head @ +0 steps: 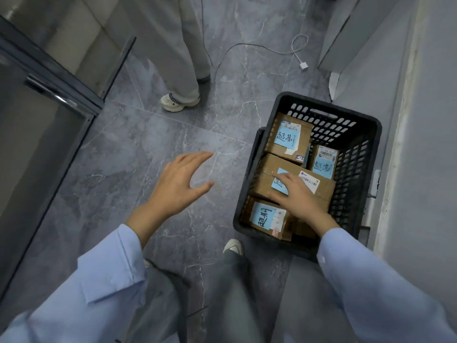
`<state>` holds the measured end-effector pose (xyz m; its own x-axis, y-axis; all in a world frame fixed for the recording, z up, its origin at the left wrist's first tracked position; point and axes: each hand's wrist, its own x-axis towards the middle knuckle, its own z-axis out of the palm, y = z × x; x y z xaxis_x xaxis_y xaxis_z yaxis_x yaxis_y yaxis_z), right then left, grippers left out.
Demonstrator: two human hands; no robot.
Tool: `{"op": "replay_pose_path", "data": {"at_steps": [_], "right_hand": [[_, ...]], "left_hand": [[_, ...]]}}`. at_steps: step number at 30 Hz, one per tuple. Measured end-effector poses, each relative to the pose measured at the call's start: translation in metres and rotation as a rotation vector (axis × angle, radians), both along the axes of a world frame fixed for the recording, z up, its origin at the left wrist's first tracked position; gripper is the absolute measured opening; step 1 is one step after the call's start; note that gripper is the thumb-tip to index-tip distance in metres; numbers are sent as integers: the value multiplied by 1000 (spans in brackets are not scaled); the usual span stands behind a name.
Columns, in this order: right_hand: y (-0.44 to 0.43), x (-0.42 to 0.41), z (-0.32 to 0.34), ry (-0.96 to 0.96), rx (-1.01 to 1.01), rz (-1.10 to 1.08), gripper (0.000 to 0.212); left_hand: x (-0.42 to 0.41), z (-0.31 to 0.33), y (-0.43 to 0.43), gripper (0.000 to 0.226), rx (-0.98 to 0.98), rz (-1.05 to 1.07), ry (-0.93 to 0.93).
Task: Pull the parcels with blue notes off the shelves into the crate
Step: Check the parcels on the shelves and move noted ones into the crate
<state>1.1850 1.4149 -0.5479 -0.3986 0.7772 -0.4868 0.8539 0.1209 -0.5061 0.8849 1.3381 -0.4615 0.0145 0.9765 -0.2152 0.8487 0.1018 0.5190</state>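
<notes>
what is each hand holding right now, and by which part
Nothing is gripped. The left hand is open over the floor; the right hand lies flat on top of the middle parcel in the crate.

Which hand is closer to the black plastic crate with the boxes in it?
The right. The right hand lies inside the black plastic crate, flat on a brown cardboard parcel. The left hand hangs open above the grey floor, left of the crate, not touching it.

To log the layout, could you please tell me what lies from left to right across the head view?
Metal shelf frame → left hand, open above the floor → black crate holding the parcels → grey wall.
</notes>
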Motion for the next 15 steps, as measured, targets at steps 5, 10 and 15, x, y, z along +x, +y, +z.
{"op": "replay_pose_path", "data": {"at_steps": [5,10,15], "right_hand": [[11,-94,56,-65,241,208,67],[3,-219,113,-29,323,439,72],[-42,-360,174,22,396,683,74]], "left_hand": [[-56,36,-33,72,87,184,132],[-127,76,-86,75,65,428,251],[-209,118,-162,86,55,656,352]]}}
